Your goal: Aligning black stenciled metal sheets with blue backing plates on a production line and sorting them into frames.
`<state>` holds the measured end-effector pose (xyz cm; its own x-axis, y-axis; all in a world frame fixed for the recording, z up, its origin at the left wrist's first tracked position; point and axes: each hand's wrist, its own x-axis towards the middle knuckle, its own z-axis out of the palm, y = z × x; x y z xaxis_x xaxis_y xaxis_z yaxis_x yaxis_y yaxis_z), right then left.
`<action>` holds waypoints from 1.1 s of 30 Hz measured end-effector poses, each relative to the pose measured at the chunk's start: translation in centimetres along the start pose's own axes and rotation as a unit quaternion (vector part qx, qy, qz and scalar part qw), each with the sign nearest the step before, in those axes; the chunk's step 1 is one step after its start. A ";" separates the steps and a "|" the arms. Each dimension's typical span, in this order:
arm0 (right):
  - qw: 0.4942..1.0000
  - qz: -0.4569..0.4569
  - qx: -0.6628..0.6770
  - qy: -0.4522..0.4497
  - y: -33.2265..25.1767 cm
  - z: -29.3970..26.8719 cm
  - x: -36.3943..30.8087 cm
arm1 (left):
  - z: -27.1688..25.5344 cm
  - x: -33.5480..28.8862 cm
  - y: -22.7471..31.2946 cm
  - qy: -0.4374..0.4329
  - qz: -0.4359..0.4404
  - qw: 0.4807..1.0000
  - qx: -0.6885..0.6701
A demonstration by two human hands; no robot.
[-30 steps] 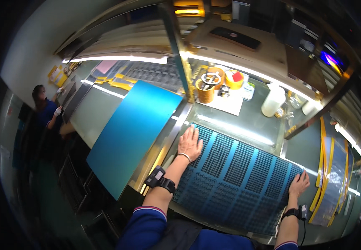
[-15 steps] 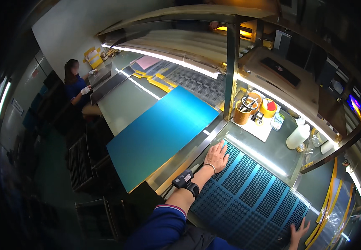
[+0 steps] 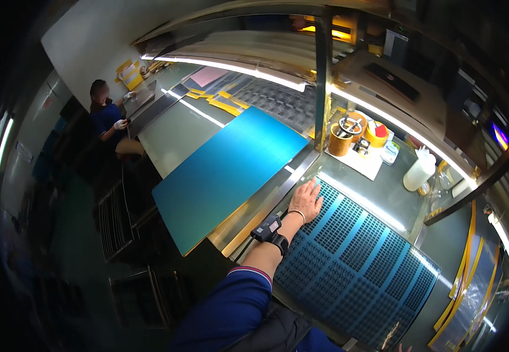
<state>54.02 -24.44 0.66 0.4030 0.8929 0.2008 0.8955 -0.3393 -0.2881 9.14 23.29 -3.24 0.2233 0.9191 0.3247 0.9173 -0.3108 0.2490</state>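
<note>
While the right hand cannot be judged, the flattened left hand merely touches the gridded panel.

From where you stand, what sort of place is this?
Probably a factory workshop: a patterned teal panel lies under the left hand, a plain blue sheet lies left of it, and a gloved co-worker works farther off.

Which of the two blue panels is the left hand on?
The grid-patterned panel, on the right: the left hand rests at its upper-left corner. The plain panel, farther left, has no grid.
</note>
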 end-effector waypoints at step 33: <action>0.949 0.292 0.104 -0.056 -0.1 0.1 1.3 | 2.6 1.3 -1.4 0.018 0.067 0.995 0.076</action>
<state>54.48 -23.22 0.85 0.7858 0.6008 -0.1469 0.4648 -0.7303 -0.5006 8.99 25.60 -5.57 0.3383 0.8618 0.3780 0.9198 -0.3876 0.0605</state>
